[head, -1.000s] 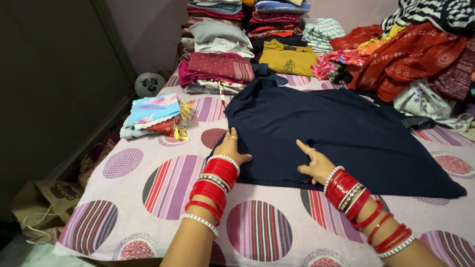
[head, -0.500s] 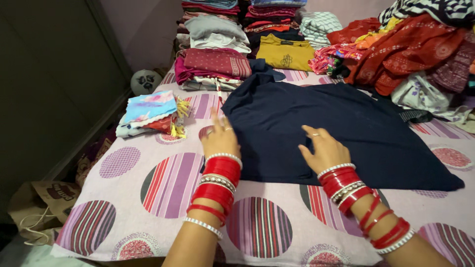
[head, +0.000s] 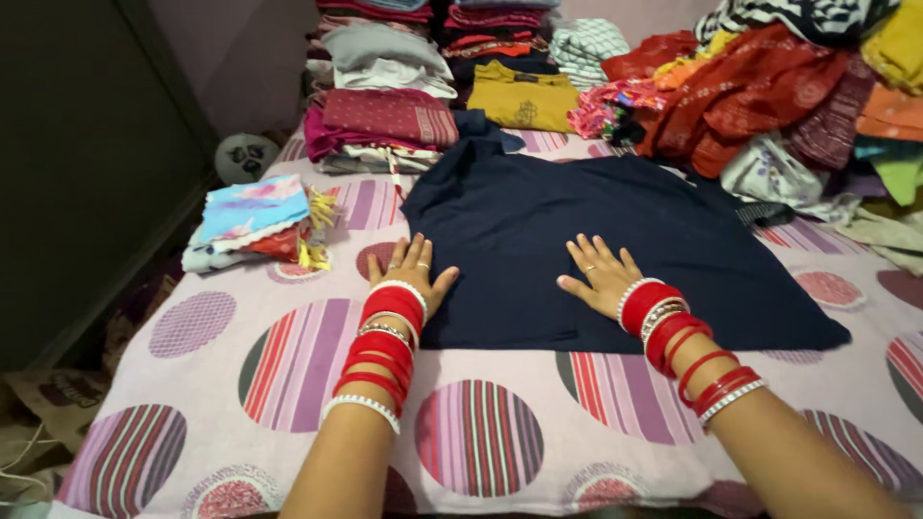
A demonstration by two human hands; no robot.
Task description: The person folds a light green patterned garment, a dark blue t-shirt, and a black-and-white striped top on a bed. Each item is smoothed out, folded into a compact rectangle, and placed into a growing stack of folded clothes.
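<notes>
Head view looks down on a bed with a pink sheet [head: 288, 384] covered in striped circles, and smack in the middle of the frame lies 1 dark navy garment [head: 596, 250], spread out flat. Both hands are on it: the left hand [head: 411, 274] sits flat with fingers fanned out at the garment's left edge, half on the sheet, and the right hand [head: 601, 277] is splayed palm-down nearer the lower middle of the cloth, so neither is pinching anything. My guess at what could go sideways: the fabric looks soft and slippery, so pressing from 2 spots could push a ridge up between the palms, and those stacks of red bangles might snag the cloth. That loose heap of clothes [head: 798, 106] at the upper right is touching the garment's far corner, so it could easily slump onto it. Count-wise: 2 hands, 1 navy garment, 1 small folded pile [head: 255, 221] at the left, 1 mustard top [head: 524, 96] up top, 1 ball [head: 240, 156] at the upper left, and several folded stacks [head: 385, 106] behind, too jumbled to count properly.
</notes>
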